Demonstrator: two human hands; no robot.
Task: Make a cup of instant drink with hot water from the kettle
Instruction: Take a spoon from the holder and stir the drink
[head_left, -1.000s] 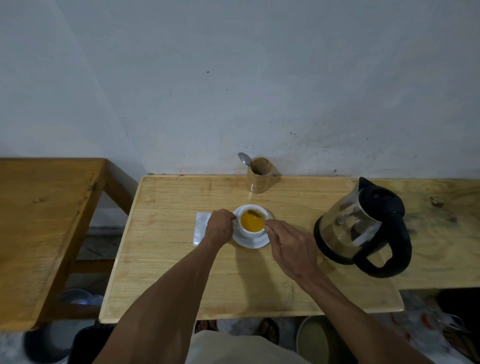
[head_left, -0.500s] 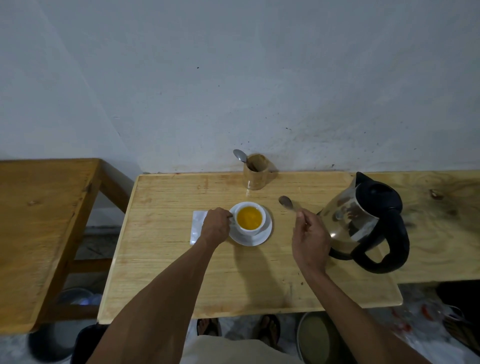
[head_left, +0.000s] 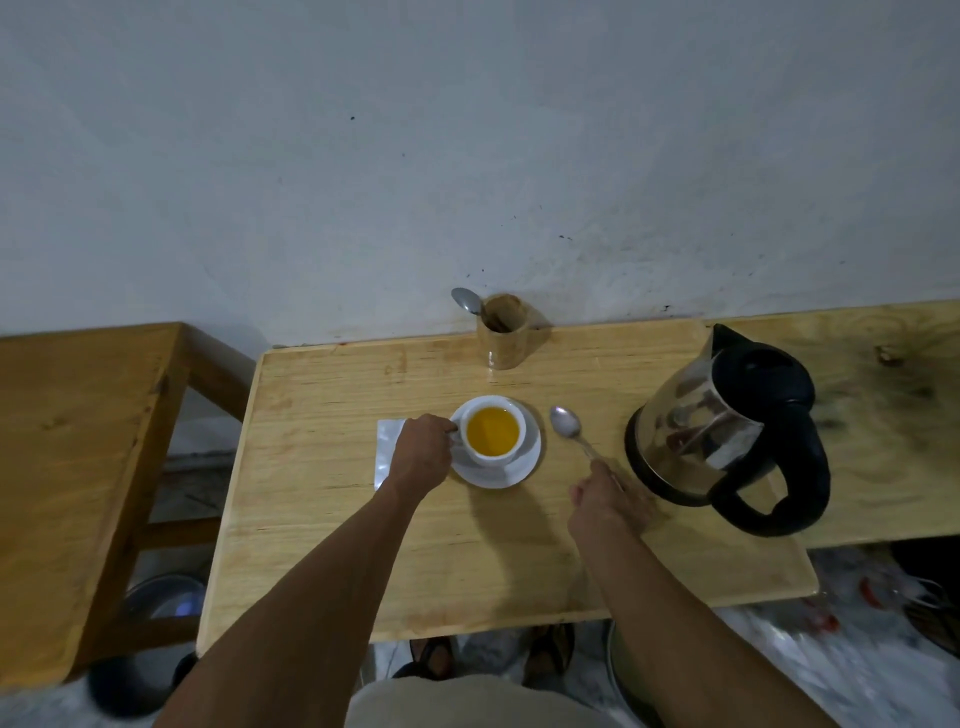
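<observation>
- Change: a second ago the right hand (head_left: 605, 501) had the teaspoon (head_left: 571, 428) in the cup (head_left: 492, 427), stirring. Half a second ago the spoon was lifted clear, held up between cup and kettle (head_left: 719, 434). Now it is lowered to the wooden table (head_left: 322, 467), bowl just beside the saucer (head_left: 511, 475), handle running back toward the hand.
- Right grip: fingers pinched narrow on the handle end. Can't tell if the spoon bowl is resting on the wood or a hair above it.
- Left hand (head_left: 422, 449): same place in all three frames, fingers closed at the cup's handle side, bracing it. The handle itself is hidden by the hand.
- Cup sits upright on the saucer, mid-table, filled with even orange-yellow liquid and no visible clumps. A white sachet or napkin (head_left: 388, 452) lies partly under the left wrist; can't tell which.
- Kettle stands upright to the right, apart from the spoon, nobody touching it.
- A wooden holder (head_left: 504, 338) at the wall has another spoon (head_left: 466, 300) in it.
- Read: pour and stir look done; parking the spoon is wrap-up. Task is essentially complete, with only releasing the spoon and cup left.
- Risk: a wet spoon on bare wood may leave a stain; minor.
</observation>
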